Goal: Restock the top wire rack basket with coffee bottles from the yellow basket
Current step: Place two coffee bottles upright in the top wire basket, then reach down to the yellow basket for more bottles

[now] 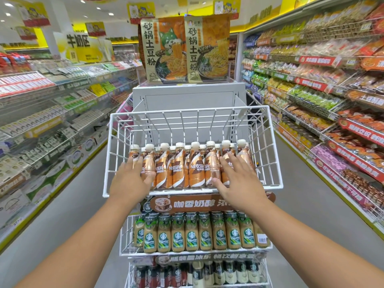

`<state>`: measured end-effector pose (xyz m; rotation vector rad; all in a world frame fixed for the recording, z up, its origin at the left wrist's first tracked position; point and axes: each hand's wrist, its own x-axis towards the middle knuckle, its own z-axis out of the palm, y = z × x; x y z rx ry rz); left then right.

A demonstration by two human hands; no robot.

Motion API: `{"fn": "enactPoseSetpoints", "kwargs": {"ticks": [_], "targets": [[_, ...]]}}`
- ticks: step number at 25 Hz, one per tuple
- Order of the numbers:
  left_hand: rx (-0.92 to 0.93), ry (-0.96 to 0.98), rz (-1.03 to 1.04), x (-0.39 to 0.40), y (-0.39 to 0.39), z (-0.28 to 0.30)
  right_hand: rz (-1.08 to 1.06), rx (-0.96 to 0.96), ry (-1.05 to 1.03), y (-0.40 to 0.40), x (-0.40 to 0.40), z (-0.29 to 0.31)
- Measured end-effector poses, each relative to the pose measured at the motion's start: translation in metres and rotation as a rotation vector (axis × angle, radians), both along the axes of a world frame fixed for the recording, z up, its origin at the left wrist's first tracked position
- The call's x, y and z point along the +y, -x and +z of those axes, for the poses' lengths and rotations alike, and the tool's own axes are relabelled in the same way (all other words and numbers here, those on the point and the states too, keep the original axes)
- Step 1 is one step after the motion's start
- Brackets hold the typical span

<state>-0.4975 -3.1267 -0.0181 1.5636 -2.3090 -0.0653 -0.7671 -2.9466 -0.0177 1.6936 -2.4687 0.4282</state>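
Shop aisle w/ grey floor (87, 204), stocked shelves (311, 84) both sides, ceiling spotlights.

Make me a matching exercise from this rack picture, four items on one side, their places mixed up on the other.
Things:
1. Nescafe bottles
2. Starbucks Frappuccino bottles
3. noodle packets
4. left hand

Places:
A. on top of the grey display
B. second basket down
C. top wire basket
D. against the leftmost front bottles

Pairs: 1-C, 2-B, 3-A, 4-D
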Motion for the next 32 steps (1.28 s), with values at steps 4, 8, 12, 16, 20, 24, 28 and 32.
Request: {"fn": "enactPoseSetpoints", "kwargs": {"ticks": [4,8,12,16,20,24,28,32], "targets": [[-0.047,0.132,-0.050,0.046,0.001,0.010,0.039,0.040,-0.010,-0.002,0.014,-0.001],[-0.041,0.159,-0.090,0.080,-0.002,0.012,0.070,0.051,-0.020,-0.013,0.029,0.004],[-0.067,0.199,-0.149,0.102,-0.014,0.012,0.066,0.049,-0.015,-0.033,0.046,0.008],[-0.056,0.174,-0.207,0.122,-0.031,0.013,0.037,0.077,-0.049,-0.064,0.064,0.006],[-0.046,0.138,-0.277,0.145,-0.063,0.002,-0.006,0.060,-0.076,-0.111,0.091,-0.002],[-0.060,0.098,-0.293,0.160,-0.088,-0.025,-0.026,0.044,-0.129,-0.149,0.114,-0.026],[-0.071,0.084,-0.303,0.174,-0.100,-0.061,-0.016,0.030,-0.156,-0.166,0.134,-0.059],[-0.050,0.068,-0.292,0.182,-0.096,-0.099,-0.015,0.012,-0.171,-0.159,0.141,-0.095]]}}
